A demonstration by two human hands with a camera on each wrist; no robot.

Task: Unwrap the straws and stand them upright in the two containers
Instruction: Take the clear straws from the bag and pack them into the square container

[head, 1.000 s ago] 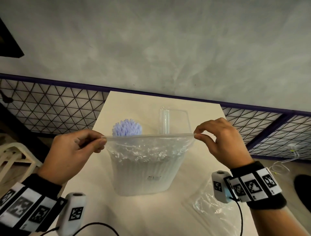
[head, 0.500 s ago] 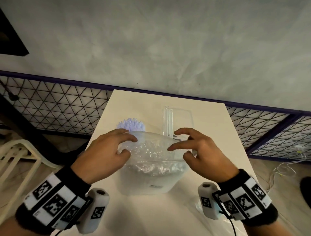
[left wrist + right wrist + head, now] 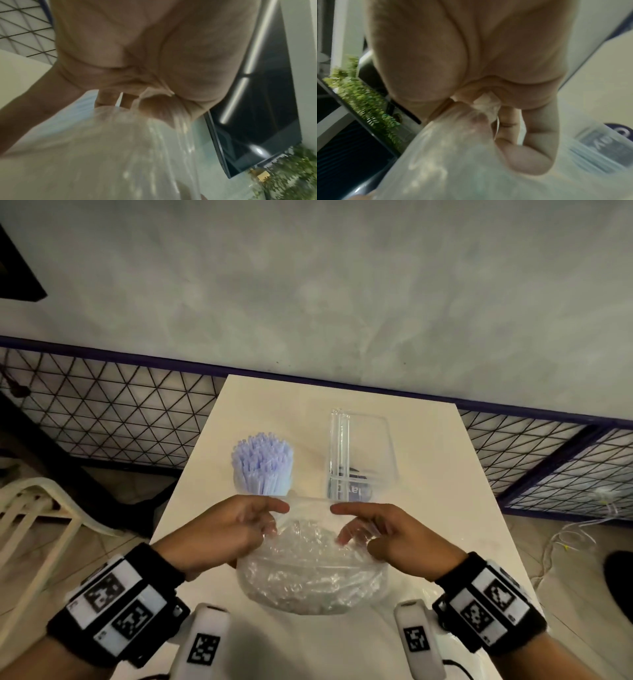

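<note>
1. Pinching the mouth of a clear plastic bag (image 3: 310, 573), the left hand (image 3: 219, 534) grips its left rim with thumb and fingers curled into the film, and the right hand (image 3: 397, 537) grips the opposite rim the same way; the wrist views are blurred but show film bunched between the fingers (image 3: 508, 122)
2. Held low over the near part of the table (image 3: 428, 474), the bag holds a pack of whitish straws, so the load looks light and shifty
3. Its film is thin, crinkled and likely slippery, so the doubled rim is the better place to hold it
4. Beyond stand two containers, well apart from the hands: purple straws (image 3: 262, 463) upright in the left one, and a clear container (image 3: 361, 460) with a few clear straws
</note>
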